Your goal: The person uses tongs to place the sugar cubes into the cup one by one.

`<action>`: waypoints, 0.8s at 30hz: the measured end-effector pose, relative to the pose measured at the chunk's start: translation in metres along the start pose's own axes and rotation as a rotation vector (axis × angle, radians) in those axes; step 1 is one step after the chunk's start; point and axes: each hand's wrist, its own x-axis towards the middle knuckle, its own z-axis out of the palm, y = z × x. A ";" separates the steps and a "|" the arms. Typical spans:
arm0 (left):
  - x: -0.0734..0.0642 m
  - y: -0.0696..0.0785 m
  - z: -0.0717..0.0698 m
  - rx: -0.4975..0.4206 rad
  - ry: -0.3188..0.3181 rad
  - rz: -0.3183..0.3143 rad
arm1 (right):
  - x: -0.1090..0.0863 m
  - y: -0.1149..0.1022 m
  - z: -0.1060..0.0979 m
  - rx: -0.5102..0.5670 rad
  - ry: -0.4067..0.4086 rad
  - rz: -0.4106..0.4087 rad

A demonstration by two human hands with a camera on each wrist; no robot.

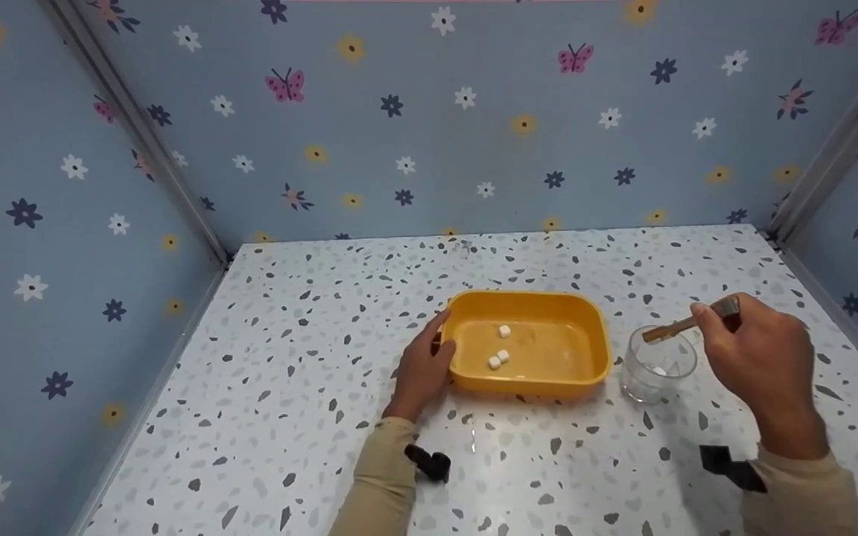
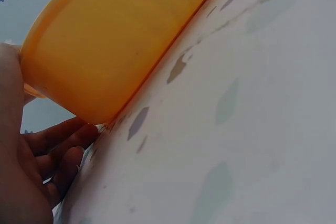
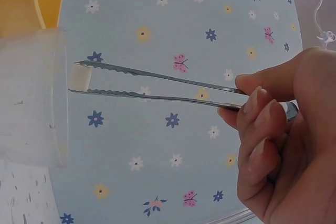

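Observation:
My right hand (image 1: 764,357) pinches a pair of metal tongs (image 1: 671,330), thumb on one arm and fingers on the other. Between the tong tips is a white cube (image 3: 81,77), right at the mouth of a clear glass (image 1: 634,376). Something small and white shows inside that glass in the head view. On the left, my left hand (image 1: 421,368) grips the end of a yellow rectangular tub (image 1: 529,386), its fingertips low against the tub's wall in the left wrist view. Several white cubes (image 1: 504,331) lie on the tub's floor.
The glass stands just right of the tub on a white speckled table (image 1: 287,357). Blue flowered panels (image 1: 466,134) rise behind the table and at both sides. A small black device (image 1: 429,463) is strapped at each wrist.

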 end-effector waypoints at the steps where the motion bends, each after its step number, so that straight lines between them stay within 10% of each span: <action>1: 0.000 0.000 0.000 -0.001 -0.001 -0.007 | 0.000 0.001 0.001 -0.003 -0.007 0.000; 24: 0.000 -0.001 0.003 -0.005 0.017 0.000 | 0.004 0.019 0.015 -0.031 -0.209 0.071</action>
